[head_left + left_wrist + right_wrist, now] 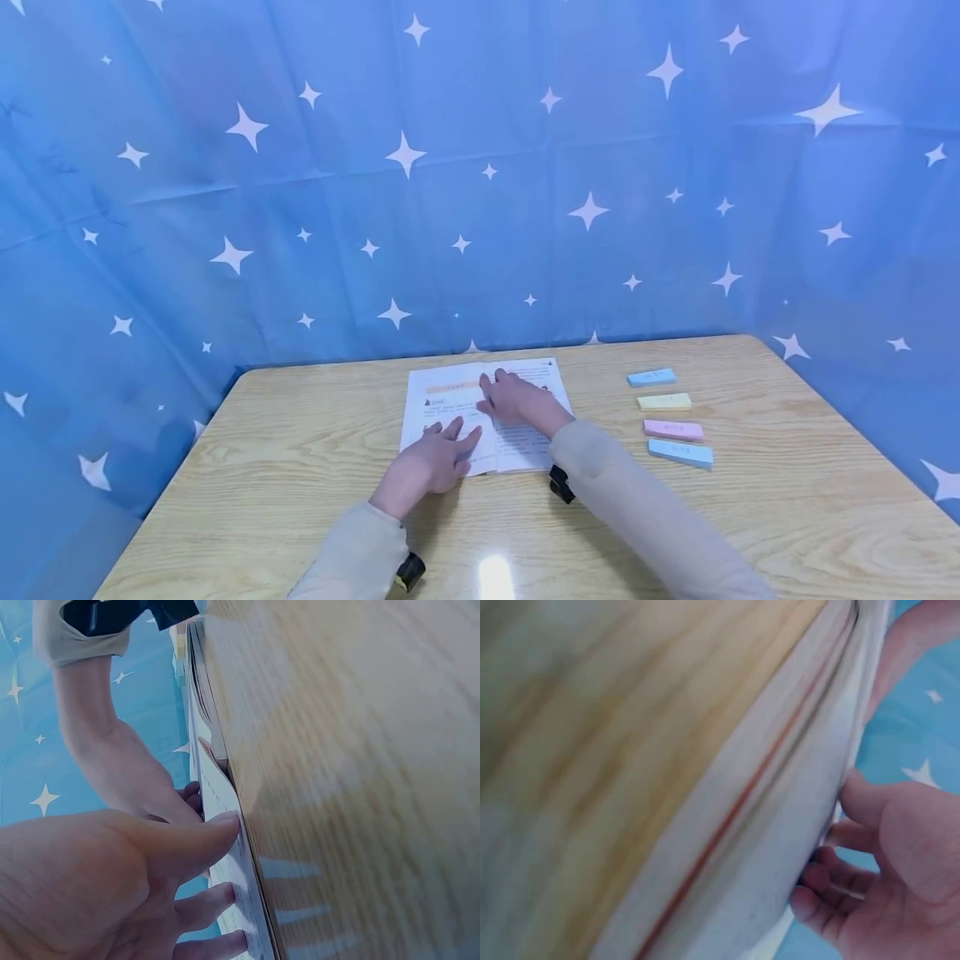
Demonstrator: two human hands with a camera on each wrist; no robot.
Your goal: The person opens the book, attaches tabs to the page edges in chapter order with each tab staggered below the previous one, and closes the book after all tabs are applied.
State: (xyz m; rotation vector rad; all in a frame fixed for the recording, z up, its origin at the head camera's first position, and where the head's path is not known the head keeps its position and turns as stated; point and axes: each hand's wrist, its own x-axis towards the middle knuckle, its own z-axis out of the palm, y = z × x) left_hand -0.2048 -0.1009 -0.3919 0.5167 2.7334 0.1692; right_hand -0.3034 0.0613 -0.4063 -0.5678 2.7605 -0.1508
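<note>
An open book (453, 387) lies on the wooden table, its printed pages facing up. My left hand (435, 458) rests on the lower part of the left page, fingers spread. In the left wrist view, the thumb and fingertips of that left hand (150, 877) touch the page near the book's edge (217, 787). Across the upper middle, near the fold, my right hand (517, 398) touches the book with slightly bent fingers. The right wrist view has the right hand (892, 855) against the page surface, beside the layered page edges (780, 825); neither hand grips anything there.
To the right of the book, several small paper pads lie in a column: a blue one (651, 377), a yellow one (664, 402), a pink one (673, 430) and another blue one (681, 452). A blue star-patterned curtain (480, 192) hangs behind the table (300, 467).
</note>
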